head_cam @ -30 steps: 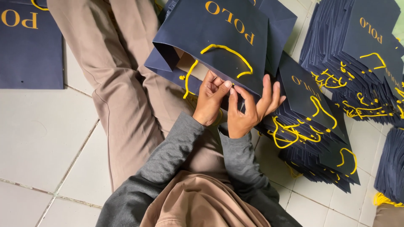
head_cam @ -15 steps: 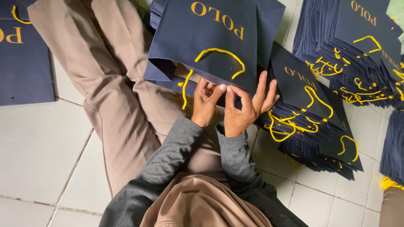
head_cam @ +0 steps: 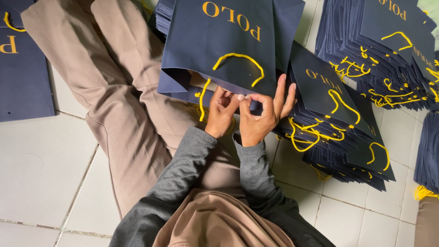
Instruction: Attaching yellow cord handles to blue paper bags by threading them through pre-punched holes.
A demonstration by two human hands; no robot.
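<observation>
I see a floor of pale square tiles with grey grout lines. Light falls soft and even across it. No walls or windows show.

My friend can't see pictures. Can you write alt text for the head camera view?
Left hand and right hand pinch together at the open edge of a navy paper bag with yellow cord handles, beside stacks of bags on a tiled floor.

The fingertips of both hands pinch something too small to make out at the mouth of the open navy paper bag with yellow cord handles, whose top is cut off by the upper edge, as is the flat navy bag at the left edge.
</observation>
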